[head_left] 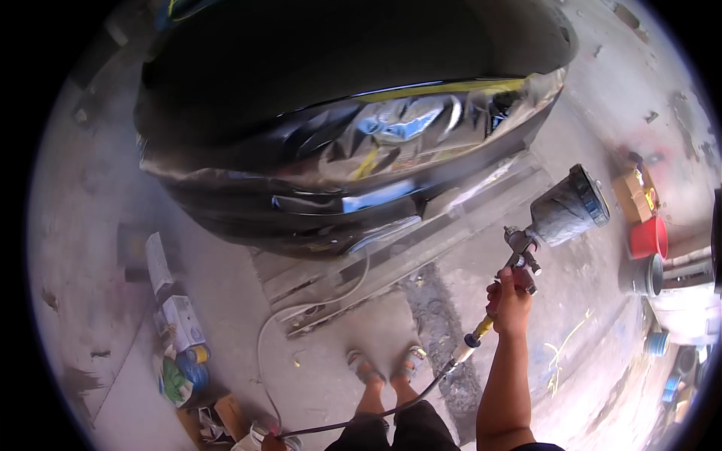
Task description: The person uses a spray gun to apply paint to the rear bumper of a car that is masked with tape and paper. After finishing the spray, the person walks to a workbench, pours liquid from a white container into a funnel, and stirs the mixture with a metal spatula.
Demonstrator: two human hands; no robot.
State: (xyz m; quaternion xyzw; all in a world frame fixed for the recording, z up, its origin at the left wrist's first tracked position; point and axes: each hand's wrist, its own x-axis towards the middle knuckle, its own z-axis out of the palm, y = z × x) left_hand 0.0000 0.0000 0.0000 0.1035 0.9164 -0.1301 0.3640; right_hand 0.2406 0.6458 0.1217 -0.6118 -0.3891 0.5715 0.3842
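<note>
The right hand (511, 301), right of centre in the frame, is closing around the red-accented grip of a metal spray gun (526, 255), fingers wrapped tight on the handle. The gun is carrying a dark, paint-crusted cup with a blue rim (565, 209) that is tilting up and to the right, so the tool's long axis is running from the hand toward the upper right of the frame. A thin dark air hose with a yellow and white coupling (475, 342) is leaving the base of the grip and trailing down and left, past two sandalled feet (385, 366) standing at the lower middle, toward the bottom edge. The left hand (272, 443) is barely showing at the lower left edge beside that hose; whether it is gripping anything cannot be told. The glossy black car body panel (338, 150) is filling the upper middle of the frame, lying up and to the left of the gun, well apart from it, and resting over pale wooden slats (421, 240) on the dusty concrete floor (98, 225). The right hand is clearly the nearer one to the panel. A red plastic bucket (648, 237) is sitting at the right edge, and paint tins and cartons (180, 338) are crowding the lower left.
</note>
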